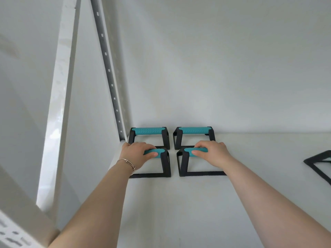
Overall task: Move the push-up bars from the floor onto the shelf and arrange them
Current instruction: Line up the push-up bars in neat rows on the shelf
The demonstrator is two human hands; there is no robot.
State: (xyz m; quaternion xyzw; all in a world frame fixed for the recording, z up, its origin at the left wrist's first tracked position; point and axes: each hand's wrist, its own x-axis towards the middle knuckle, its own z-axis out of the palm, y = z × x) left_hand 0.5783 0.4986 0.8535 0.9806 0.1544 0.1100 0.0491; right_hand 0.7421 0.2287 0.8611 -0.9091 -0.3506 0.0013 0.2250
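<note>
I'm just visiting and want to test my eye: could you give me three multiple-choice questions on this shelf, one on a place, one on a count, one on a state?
1. Where do the two back push-up bars stand?
A. against the back wall
B. at the shelf's front edge
C. on the floor

2. How many push-up bars stand in the square group?
A. two
B. four
C. six

3. What is the left hand doing?
A. hanging free
B. gripping a teal handle
C. pressing the wall

Answers:
1 A: the back push-up bars touch the wall.
2 B: two rows of two.
3 B: the left hand wraps the front-left bar's teal handle.
</note>
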